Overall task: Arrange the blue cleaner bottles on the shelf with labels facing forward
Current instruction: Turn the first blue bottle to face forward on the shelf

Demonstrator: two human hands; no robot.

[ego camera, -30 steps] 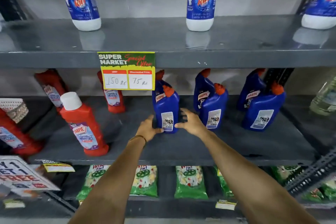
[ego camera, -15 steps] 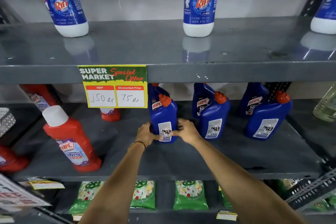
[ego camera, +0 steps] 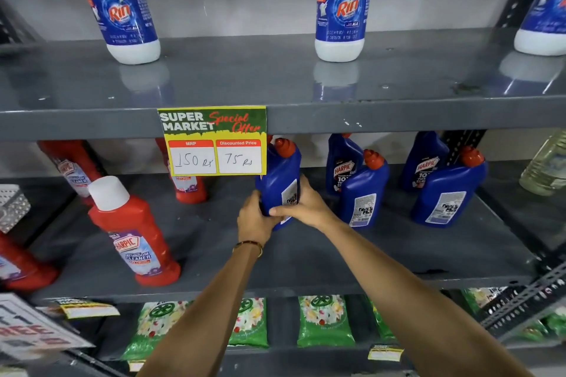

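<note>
Turned since half a second ago: blue cleaner bottle now side-on, back label swung toward the right, where earlier it faced forward. Gripped low on the body by both hands, left hand wrapped round the near left side, right hand closed round the right side with thumb across the front, fingers of both curled tight on the plastic. Standing on, or perhaps just lifted off, the middle shelf, base hidden behind the hands. Just beneath the yellow price sign hanging from the upper shelf's edge. To the right, two more pairs of blue bottles: front ones showing back labels, rear ones showing the Harpic front. To the left, red Harpic bathroom cleaner bottles, nearest one leaning. Above, white Rin bottles spaced well apart. Below, green packets lined along the bottom shelf
</note>
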